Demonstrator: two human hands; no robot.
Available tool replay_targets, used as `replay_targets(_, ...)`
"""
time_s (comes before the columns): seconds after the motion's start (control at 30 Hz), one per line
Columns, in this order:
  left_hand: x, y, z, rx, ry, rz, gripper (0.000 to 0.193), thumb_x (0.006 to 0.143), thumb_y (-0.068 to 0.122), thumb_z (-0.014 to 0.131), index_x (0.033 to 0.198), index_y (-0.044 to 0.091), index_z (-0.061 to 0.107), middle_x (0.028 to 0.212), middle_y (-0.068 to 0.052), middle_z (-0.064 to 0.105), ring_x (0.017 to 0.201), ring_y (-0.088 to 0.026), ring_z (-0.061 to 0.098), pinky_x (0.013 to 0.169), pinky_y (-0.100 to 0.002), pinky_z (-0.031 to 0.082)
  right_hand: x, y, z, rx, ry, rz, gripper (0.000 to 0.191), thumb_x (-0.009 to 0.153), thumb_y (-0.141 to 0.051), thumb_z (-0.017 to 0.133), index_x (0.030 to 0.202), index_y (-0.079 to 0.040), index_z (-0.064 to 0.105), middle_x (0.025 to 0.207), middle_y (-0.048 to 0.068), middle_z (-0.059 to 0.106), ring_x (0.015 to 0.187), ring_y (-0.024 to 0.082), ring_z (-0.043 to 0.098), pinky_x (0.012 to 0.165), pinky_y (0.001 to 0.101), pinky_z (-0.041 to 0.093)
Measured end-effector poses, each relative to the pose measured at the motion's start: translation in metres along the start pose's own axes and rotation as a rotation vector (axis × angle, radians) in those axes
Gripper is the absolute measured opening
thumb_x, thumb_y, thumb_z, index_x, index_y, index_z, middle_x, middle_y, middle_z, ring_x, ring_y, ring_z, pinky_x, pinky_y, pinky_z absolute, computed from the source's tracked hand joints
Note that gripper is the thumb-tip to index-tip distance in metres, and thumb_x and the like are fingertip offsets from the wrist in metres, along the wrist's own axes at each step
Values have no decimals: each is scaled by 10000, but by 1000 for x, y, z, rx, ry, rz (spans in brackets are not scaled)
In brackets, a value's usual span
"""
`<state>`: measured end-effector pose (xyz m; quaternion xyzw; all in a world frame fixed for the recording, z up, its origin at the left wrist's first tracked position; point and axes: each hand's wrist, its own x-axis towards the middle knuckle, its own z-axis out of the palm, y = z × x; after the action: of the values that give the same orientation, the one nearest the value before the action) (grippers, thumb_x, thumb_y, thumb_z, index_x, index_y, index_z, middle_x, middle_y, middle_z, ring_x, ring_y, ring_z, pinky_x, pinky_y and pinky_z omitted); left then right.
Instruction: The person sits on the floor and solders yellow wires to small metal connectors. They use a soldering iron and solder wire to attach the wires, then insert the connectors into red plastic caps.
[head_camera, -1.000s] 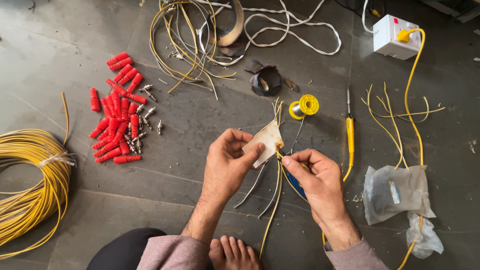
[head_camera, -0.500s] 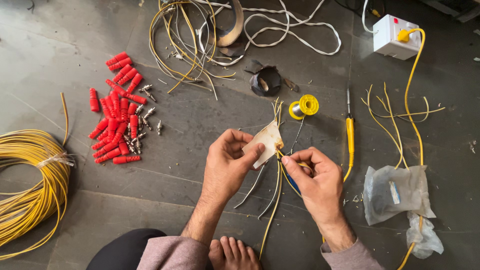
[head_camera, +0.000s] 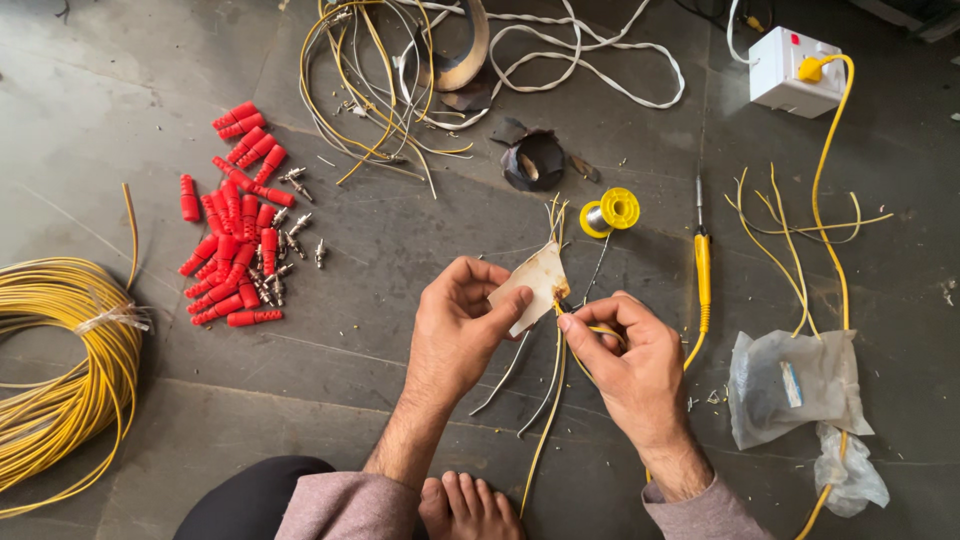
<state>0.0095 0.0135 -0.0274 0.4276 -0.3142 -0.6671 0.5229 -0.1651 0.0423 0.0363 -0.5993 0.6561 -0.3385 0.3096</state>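
Note:
My left hand (head_camera: 462, 325) pinches a small, stained, off-white paper scrap (head_camera: 535, 283) between thumb and fingers. My right hand (head_camera: 625, 355) grips a thin yellow wire (head_camera: 541, 440) just below the scrap, thumb and forefinger at the scrap's lower edge. The wire runs down between my hands toward my bare foot (head_camera: 468, 506). More loose wire ends fan out above and below the scrap on the grey floor.
A pile of red plug sleeves (head_camera: 232, 228) and small metal connectors (head_camera: 285, 250) lies left. A yellow wire coil (head_camera: 55, 375) sits far left. A solder spool (head_camera: 611, 211), yellow soldering iron (head_camera: 702, 262), black tape roll (head_camera: 532, 160), white socket box (head_camera: 796, 68), plastic bags (head_camera: 795, 385) and tangled wires (head_camera: 390, 80) surround.
My right hand has shifted slightly left, its fingertips closer to the scrap's lower edge. The left hand and scrap stay about where they were.

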Motion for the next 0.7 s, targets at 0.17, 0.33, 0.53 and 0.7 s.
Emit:
replay_targets(0.17,0,-1,-1,7,3,-9,266,876,139,777,1023,-21,624,851,-99,762,714,-107,714,590,-237,580,0,1,0,-18,14,-2,92,878,-94,785,845,-26,732,711,-96,516,617,-5,371,532,186,319)
replay_targets(0.33,0,0,0,18,9,-8,264,875,139,775,1024,-19,624,846,-98,762,710,-106,714,588,-237,579,-2,-1,0,-53,46,-11,106,888,-97,782,835,-25,725,706,-84,493,617,-1,365,527,194,309)
replay_targets(0.53,-1,3,0,40,20,-28,259,872,138,774,1022,-12,625,843,-92,763,705,-105,717,590,-237,585,-4,-4,3,-76,41,-34,100,876,-93,785,839,-28,720,727,-77,505,612,3,371,528,196,325)
replay_targets(0.7,0,3,0,33,22,-26,258,869,134,774,1020,-10,622,847,-93,764,703,-106,712,583,-240,581,-4,-6,3,-67,9,-55,102,863,-87,793,834,-29,715,743,-69,511,617,7,376,540,198,324)
